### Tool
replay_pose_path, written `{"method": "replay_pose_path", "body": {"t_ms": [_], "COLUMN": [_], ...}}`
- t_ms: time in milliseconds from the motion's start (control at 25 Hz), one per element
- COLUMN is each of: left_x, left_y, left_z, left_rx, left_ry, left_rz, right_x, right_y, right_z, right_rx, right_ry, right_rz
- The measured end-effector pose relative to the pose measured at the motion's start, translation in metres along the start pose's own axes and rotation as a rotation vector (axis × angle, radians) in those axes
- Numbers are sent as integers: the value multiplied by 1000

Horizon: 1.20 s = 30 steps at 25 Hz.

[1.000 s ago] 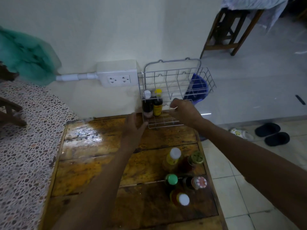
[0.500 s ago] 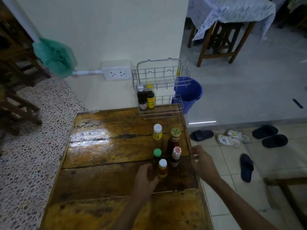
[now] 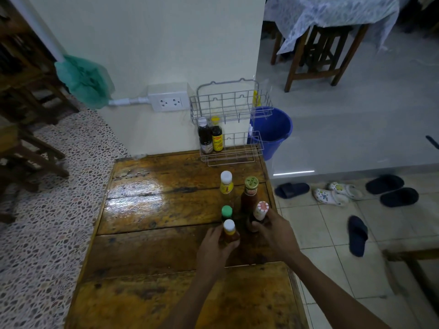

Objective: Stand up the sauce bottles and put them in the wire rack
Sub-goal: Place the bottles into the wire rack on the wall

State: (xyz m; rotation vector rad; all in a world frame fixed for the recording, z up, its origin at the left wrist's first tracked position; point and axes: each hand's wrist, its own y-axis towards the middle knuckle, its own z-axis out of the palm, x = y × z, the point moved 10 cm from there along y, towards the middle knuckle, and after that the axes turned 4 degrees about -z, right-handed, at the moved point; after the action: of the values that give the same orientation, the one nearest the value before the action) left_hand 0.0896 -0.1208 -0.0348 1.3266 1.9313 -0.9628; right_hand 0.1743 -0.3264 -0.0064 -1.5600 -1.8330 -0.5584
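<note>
Fingers [image 3: 215, 236] of each hand grip 1 of 5 table bottles; rack [image 3: 229, 129] holds 2.

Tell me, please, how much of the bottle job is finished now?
Done: two bottles stand in the wire rack. In hand: the left hand grips a white-capped bottle, the right hand a patterned-cap bottle. Left: three more upright bottles on the table.
</note>
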Motion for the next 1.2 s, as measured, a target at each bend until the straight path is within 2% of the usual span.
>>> {"method": "replay_pose_path", "body": {"t_ms": [80, 200, 360, 560, 680, 800, 960, 1200], "left_x": [2, 3, -33, -88, -111, -126, -137, -124], "left_y": [-3, 3, 50, 140, 188, 226, 271, 298], "left_z": [-18, -57, -100, -124, -110, -90, -61, -29], "left_rx": [-41, -190, -343, -349, -268, -216, -200, -259], "left_ry": [1, 58, 148, 133, 92, 55, 0, 39], "left_rz": [12, -11, 29, 122, 254, 328, 320, 203], "right_x": [-4, -4, 7, 58, 86, 91, 89, 64], "right_y": [-1, 10, 49, 114, 154, 194, 238, 281], "right_z": [-23, -62, -91, -101, -94, -80, -60, -29], "right_rx": [-31, -80, -100, -115, -140, -139, -148, -126], "right_ry": [-6, -34, -61, -30, -39, -12, -33, 11], "right_rz": [-21, -91, -141, -239, -367, -376, -424, -339]}}
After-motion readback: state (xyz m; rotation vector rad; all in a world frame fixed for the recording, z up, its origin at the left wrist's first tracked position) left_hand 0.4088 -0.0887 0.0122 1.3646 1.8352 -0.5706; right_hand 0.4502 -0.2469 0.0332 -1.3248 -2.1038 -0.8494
